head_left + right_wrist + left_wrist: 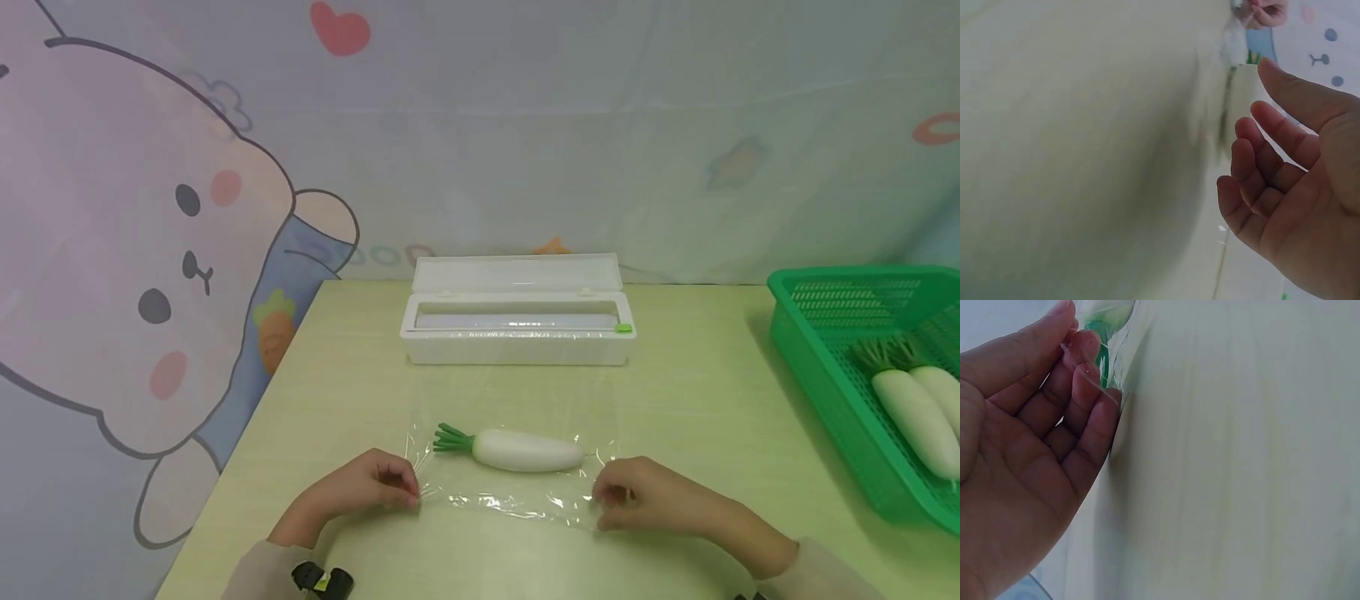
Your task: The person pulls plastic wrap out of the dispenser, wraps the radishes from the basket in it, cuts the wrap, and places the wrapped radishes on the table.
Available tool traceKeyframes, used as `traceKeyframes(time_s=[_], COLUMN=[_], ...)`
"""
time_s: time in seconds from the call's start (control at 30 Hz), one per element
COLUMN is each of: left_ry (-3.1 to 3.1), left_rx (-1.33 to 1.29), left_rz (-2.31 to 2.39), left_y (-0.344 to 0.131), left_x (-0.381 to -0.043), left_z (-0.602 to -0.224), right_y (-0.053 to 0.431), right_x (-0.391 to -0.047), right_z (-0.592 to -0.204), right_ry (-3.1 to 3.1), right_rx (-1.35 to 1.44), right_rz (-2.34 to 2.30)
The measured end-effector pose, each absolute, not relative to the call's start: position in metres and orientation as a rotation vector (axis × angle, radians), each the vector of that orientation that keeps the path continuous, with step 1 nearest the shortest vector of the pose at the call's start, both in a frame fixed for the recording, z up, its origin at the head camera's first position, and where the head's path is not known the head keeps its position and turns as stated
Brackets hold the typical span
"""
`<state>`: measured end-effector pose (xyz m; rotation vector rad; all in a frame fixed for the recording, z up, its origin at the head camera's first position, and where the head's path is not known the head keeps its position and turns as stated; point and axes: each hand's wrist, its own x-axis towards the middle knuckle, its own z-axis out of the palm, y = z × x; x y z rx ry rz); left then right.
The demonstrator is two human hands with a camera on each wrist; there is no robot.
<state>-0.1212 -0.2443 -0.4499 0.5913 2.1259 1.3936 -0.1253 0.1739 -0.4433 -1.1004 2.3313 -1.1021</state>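
Observation:
A white radish with green stems lies across a sheet of clear plastic wrap on the table. At the sheet's near left corner, my left hand pinches the film between thumb and fingertips. The left wrist view shows this hand with film at its fingertips and the green stems just beyond. By the near right corner is my right hand. In the right wrist view, that hand has its thumb apart from loosely bent fingers, with nothing between them.
Behind the radish stands a white wrap dispenser box, its lid raised and a green slider at its right end. A green basket at the right holds white radishes. A printed cloth hangs behind the table.

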Motion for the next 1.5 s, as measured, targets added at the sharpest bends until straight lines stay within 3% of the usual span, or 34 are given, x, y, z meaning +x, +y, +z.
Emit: traceKeyframes(time_s=[0.3,0.6,1.5], left_ry=[2.122,2.124,2.221], left_rx=[0.573,0.554,0.469], left_rz=[1.394,1.405,1.633], left_y=[-0.246,-0.247,-0.249], left_x=[-0.122,-0.122,-0.139], left_z=[-0.451,-0.452,-0.443], right_y=[0.173,0.175,0.192], right_x=[-0.120,-0.121,-0.152], right_z=[-0.459,-0.460,-0.444], right_ry=[2.419,2.468,2.516], right_rx=[-1.056,-1.256,-0.829], right_rz=[-0.887,-0.881,-1.304])
